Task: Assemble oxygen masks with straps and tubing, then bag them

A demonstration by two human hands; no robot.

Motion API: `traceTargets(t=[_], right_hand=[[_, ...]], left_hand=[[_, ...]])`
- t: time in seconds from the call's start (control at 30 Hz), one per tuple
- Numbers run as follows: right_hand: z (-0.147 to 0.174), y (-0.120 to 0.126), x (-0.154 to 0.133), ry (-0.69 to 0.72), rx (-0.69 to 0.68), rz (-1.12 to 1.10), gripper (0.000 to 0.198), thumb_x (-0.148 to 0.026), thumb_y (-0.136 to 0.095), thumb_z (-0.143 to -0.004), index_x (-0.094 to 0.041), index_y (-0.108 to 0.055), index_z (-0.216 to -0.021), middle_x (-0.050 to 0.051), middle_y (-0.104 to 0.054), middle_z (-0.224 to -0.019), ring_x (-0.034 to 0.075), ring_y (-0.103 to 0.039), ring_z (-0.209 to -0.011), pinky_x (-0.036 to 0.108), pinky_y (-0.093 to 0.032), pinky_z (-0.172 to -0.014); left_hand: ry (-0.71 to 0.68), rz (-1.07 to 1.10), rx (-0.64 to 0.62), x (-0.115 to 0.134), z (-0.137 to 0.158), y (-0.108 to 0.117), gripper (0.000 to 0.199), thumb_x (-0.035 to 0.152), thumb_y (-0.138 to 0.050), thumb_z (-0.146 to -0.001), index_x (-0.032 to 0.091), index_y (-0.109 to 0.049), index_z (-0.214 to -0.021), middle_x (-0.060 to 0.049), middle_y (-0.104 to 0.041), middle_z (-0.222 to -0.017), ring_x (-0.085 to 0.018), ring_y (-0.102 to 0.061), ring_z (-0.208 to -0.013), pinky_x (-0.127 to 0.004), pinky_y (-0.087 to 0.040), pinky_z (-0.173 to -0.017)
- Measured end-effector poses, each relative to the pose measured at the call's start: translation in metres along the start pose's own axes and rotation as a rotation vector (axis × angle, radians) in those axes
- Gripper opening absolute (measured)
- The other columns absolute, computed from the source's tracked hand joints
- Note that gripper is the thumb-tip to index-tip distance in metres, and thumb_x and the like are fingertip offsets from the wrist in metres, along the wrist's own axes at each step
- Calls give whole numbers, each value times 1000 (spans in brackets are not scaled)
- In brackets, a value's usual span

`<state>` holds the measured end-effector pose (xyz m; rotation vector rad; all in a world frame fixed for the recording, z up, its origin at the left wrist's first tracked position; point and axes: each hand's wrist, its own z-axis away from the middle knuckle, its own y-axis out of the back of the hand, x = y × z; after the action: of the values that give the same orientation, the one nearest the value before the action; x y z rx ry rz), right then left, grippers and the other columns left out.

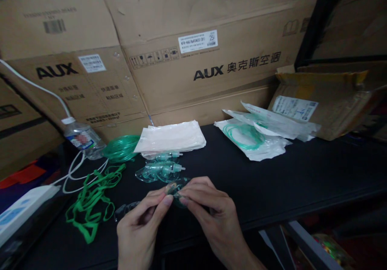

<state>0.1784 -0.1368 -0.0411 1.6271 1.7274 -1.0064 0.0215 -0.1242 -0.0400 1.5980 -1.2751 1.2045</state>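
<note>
My left hand (pixel 145 217) and my right hand (pixel 211 205) meet near the front edge of the black table. Between their fingertips is a clear green oxygen mask (pixel 178 186), pinched from both sides and partly hidden by the fingers. Just beyond lie several more oxygen masks (pixel 160 170) with pale connectors pointing right. Beside my left wrist is a small clear plastic piece (pixel 125 209), too dark to make out. Green elastic straps (pixel 93 205) lie in a tangle to the left.
Coiled green tubing (pixel 121 147) rests by a plastic bottle (pixel 83 137) and white cable. A stack of white pouches (pixel 172 136) lies at the back. Packaged tubing (pixel 250 137) is at right, near an open carton (pixel 326 100). Large cardboard boxes (pixel 169 88) wall the rear.
</note>
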Motion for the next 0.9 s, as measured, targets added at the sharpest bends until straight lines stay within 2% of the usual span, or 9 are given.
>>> traceTargets(t=[0.2,0.33,0.47,0.73,0.9], right_hand=[[-2,3,-3,-75,-36,-76,31,-13,-75,-91,-38,-82,-108,-1,-83,-95,21,-66,-90,35,-51,-87],[-5,5,-5,-122,-66,-106,25,-17,-74,-93,-37,-83,-106,0,-83,-95,22,-66,-91,36,-50,-87],[-5,6,-6,-157,-71,-113,18,-25,-75,-93,-35,-84,-104,1,-83,-91,23,-66,-90,36,-50,-85],[-4,5,-7,-139,-66,-39,14,-34,-73,-94,-33,-85,-101,2,-79,-84,22,-63,-86,35,-49,-81],[-3,5,-7,-145,-69,-45,14,-35,-73,-94,-32,-86,-99,3,-79,-83,21,-63,-84,35,-48,-81]], left_hand=[[80,49,-31,-7,-2,4,20,39,-92,-66,21,-83,-70,-7,-82,-88,-26,-77,-94,-27,-61,-89],[115,56,-72,-6,-4,5,23,41,-91,-67,20,-82,-69,-7,-81,-85,-23,-76,-88,-24,-60,-84],[110,58,-86,-3,-4,5,24,42,-92,-66,20,-82,-68,-7,-80,-82,-24,-75,-87,-25,-61,-82],[95,53,-156,-3,-5,6,17,36,-89,-71,22,-81,-66,-7,-81,-87,-25,-76,-91,-26,-60,-86],[127,37,-184,-2,-7,6,22,39,-89,-70,20,-79,-65,-8,-81,-86,-26,-76,-90,-28,-60,-85]])
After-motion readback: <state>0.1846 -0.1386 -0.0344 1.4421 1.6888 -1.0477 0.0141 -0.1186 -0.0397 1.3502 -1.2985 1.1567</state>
